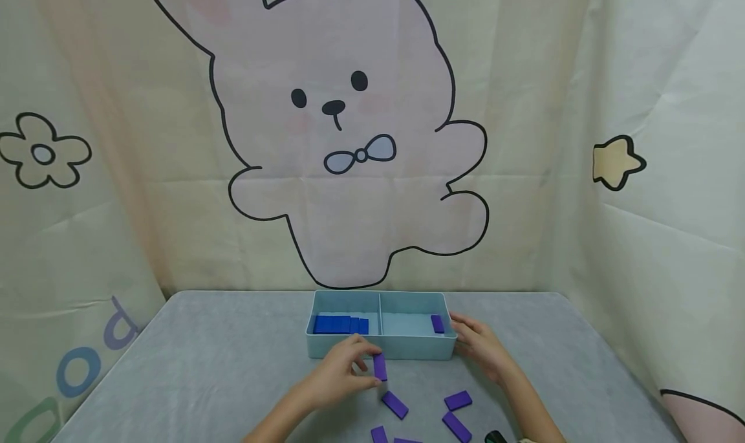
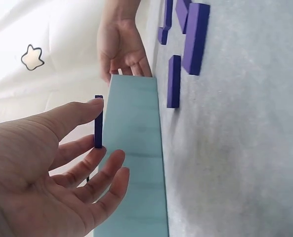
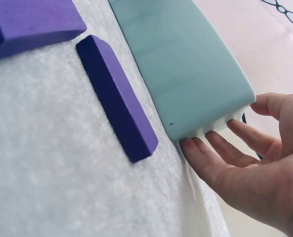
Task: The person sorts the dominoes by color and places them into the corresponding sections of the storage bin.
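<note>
Left fingers pinch a purple block; right fingers, spread, touch the box.

Head camera: positioned above the near side of the table, facing forward and slightly down at medium range; the curtain fills the upper frame. Left wrist camera: close range at the left hand, facing along the box toward the right hand; the frame is turned sideways, placing the table at right. Right wrist camera: close range, tilted, facing the box's right end. Shared coverage: all three views include the box and right hand.
</note>
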